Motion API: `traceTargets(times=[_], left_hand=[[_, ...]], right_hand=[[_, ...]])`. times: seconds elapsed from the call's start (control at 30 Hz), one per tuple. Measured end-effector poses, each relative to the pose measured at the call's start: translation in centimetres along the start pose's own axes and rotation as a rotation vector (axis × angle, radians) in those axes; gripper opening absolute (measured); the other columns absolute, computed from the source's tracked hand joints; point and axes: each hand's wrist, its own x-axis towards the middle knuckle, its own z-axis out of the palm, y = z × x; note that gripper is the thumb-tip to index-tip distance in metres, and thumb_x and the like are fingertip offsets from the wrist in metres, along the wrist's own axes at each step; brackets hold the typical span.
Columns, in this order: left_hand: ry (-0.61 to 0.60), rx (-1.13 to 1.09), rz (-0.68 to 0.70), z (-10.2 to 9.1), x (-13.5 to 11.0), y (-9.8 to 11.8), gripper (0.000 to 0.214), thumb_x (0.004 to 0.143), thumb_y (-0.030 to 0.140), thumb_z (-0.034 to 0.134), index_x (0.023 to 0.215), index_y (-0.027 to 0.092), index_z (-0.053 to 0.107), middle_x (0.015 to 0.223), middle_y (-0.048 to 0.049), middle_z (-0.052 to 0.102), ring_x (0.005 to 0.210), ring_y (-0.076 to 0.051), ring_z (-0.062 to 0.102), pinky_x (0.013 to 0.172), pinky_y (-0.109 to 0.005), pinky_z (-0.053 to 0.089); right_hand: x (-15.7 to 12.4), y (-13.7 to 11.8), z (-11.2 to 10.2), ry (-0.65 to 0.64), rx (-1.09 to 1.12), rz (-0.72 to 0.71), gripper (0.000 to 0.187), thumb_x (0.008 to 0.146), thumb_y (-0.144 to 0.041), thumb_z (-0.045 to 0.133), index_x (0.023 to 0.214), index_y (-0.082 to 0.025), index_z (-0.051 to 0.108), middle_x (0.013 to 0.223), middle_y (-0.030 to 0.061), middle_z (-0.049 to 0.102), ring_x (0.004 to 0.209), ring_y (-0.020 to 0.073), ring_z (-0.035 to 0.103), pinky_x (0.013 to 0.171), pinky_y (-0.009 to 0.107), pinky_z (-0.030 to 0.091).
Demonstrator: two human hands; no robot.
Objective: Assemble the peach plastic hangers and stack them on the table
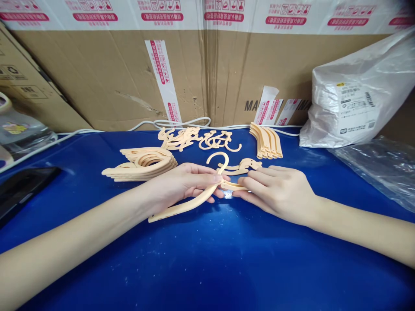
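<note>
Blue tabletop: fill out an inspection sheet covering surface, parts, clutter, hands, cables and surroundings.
Surface: glossy blue tabletop, small pale specks.
Parts: cream plastic-looking hooked hanger piece, held; slim cream curved piece, held; nested cream stack; jumbled cream pile; row of cream curved arms; loose cream animal-headed piece.
Clutter: flat black rectangular object; crumpled clear plastic sheet; white plastic bag, labelled.
Hands: left hand holds hooked piece below its hook; right hand holds slim piece against it.
Cables: thin white cabling, looped at rear; plugs, nothing seen.
Surroundings: brown cardboard, red-and-white tape.
</note>
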Motion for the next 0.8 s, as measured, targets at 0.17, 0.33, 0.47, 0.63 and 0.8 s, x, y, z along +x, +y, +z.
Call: traceTargets(times=[0.17,0.33,0.47,0.63,0.8], left_hand=[[0.001,0.014,-0.008,-0.11,-0.08,0.04,0.009,0.084,0.023,0.07,0.088,0.017,0.075,0.079,-0.0036,0.074,0.076,-0.01,0.067,0.069,-0.015,0.055],[0.004,0.054,-0.011,-0.04,-0.16,0.17,0.011,0.085,0.022,0.069,0.093,0.02,0.077,0.081,-0.0025,0.074,0.076,-0.009,0.066,0.071,-0.014,0.053],[-0.014,0.073,-0.014,-0.02,-0.05,0.26,0.013,0.084,0.02,0.069,0.094,0.021,0.077,0.08,-0.001,0.074,0.074,-0.008,0.066,0.072,-0.014,0.052],[0.031,0.094,-0.015,0.14,-0.16,0.1,0.014,0.082,0.022,0.071,0.094,0.019,0.077,0.075,-0.002,0.073,0.07,-0.009,0.064,0.068,-0.015,0.049],[0.099,0.087,-0.045,0.61,-0.38,0.24,0.012,0.08,0.02,0.072,0.09,0.016,0.076,0.076,-0.0039,0.073,0.071,-0.011,0.065,0.068,-0.019,0.048]], right_hand=[[0.12,0.02,-0.03,0.0,0.0,-0.005,0.035,0.098,-0.036,0.048,0.069,-0.019,0.057,0.062,-0.0025,0.062,0.059,0.0118,0.059,0.058,0.026,0.037],[0.12,-0.12,-0.1,-0.004,-0.007,-0.02,0.035,0.099,-0.036,0.046,0.071,-0.019,0.059,0.062,-0.0027,0.062,0.058,0.0111,0.057,0.058,0.026,0.036],[0.05,-0.25,-0.1,-0.014,0.007,-0.025,0.034,0.099,-0.036,0.046,0.074,-0.018,0.061,0.062,-0.0026,0.061,0.058,0.0111,0.057,0.057,0.026,0.035],[-0.01,-0.45,-0.07,-0.058,0.058,-0.011,0.037,0.1,-0.035,0.043,0.072,-0.018,0.061,0.06,-0.003,0.06,0.053,0.0109,0.056,0.055,0.027,0.034],[0.01,-0.64,-0.25,-0.122,0.146,0.024,0.044,0.102,-0.037,0.037,0.07,-0.017,0.06,0.058,-0.0019,0.06,0.05,0.0106,0.055,0.053,0.028,0.032]])
